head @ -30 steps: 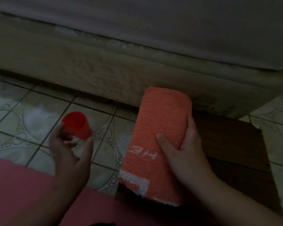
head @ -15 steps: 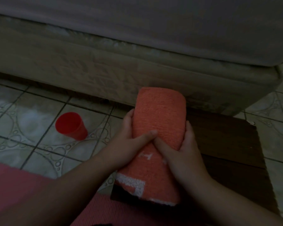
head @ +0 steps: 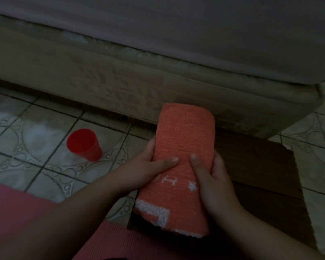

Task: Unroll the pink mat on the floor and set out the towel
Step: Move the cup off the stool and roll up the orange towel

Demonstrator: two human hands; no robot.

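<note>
Clearly the step in hand was laying out the towel, an orange roll with white lettering that both hands held over a dark wooden board on the tiled floor. The left hand cupped its left side and the right hand its right, fingers of each clamped on the cloth with thumbs pressed on top. To do it well, I judged the roll should be lowered flat before either hand let go, so it would not sag or spring open.

Around it, largest first: a bed filled the far side, its base close behind the towel's far end. The pink mat lay unrolled nearest the person, beneath the forearms. A red cup stood on the tiles to the left, apart from the towel but liable to be knocked by a wide sweep of the left arm.
</note>
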